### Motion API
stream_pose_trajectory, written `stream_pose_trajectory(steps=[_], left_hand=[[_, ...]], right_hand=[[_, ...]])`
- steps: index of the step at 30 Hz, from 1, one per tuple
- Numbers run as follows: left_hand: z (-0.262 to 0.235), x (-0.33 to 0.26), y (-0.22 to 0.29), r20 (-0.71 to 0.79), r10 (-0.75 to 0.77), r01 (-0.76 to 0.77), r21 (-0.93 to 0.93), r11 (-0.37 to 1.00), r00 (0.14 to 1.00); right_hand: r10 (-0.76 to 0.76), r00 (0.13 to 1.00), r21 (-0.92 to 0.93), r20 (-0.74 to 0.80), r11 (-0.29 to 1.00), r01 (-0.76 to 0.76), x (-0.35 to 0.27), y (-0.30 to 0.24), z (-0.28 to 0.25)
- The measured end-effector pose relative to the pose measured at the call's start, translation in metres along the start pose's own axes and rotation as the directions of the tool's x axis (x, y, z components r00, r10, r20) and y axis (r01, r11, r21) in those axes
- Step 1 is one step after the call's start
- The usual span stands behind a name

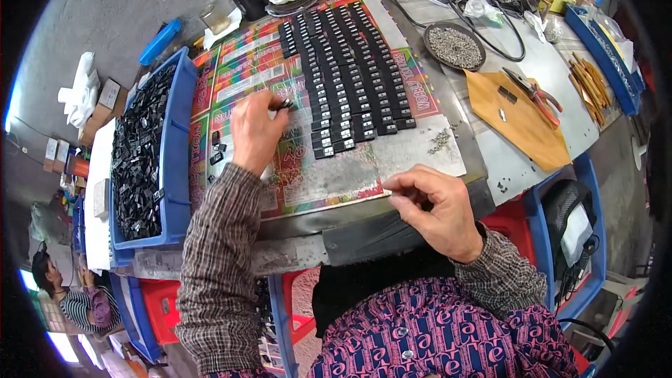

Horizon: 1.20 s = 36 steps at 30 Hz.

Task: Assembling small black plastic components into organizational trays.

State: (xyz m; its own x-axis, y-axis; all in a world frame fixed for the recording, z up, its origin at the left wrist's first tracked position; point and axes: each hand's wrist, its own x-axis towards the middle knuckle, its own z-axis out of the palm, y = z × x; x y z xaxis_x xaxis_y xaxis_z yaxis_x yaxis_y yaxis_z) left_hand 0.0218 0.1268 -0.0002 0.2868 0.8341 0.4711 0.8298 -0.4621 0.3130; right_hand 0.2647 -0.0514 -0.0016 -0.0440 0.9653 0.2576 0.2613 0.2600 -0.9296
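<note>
My left hand point(256, 129) is over the printed sheet on the table, thumb and fingers pinching a small black plastic part point(285, 103). To its right, rows of like black parts with small metal pieces point(343, 84) stand side by side in long columns. Several loose black parts point(217, 147) lie just left of that wrist. My right hand point(441, 211) hovers at the table's near edge, its fingers curled and its thumb and forefinger tips close together. Whatever they may hold is too small to make out. Small metal bits point(441, 141) lie scattered just beyond it.
A blue bin point(178, 133) heaped with black parts stands at the left. On the right are a round dish of metal pieces point(455, 46), pliers point(537, 100) on brown paper point(539, 140), and a blue tray point(602, 56). Another person point(77, 301) sits at far left.
</note>
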Motion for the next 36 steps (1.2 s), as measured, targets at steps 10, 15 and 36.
stream_pose_trajectory(steps=[10, 15, 36], left_hand=[[0.04, 0.064, -0.024, 0.06, -0.084, 0.084, -0.003, 0.996, 0.995], [0.052, 0.082, -0.036, -0.031, -0.025, 0.028, 0.09, 0.996, 0.999], [-0.04, -0.005, -0.025, -0.125, -0.065, 0.059, -0.048, 0.997, 0.99]], right_hand=[[-0.05, 0.999, -0.011, 0.016, 0.999, 0.05, 0.001, 0.003, 0.0], [-0.116, 0.993, 0.008, 0.03, 0.993, 0.115, 0.004, 0.007, 0.0], [-0.124, 0.992, -0.032, 0.031, 0.992, 0.125, 0.002, 0.005, 0.0]])
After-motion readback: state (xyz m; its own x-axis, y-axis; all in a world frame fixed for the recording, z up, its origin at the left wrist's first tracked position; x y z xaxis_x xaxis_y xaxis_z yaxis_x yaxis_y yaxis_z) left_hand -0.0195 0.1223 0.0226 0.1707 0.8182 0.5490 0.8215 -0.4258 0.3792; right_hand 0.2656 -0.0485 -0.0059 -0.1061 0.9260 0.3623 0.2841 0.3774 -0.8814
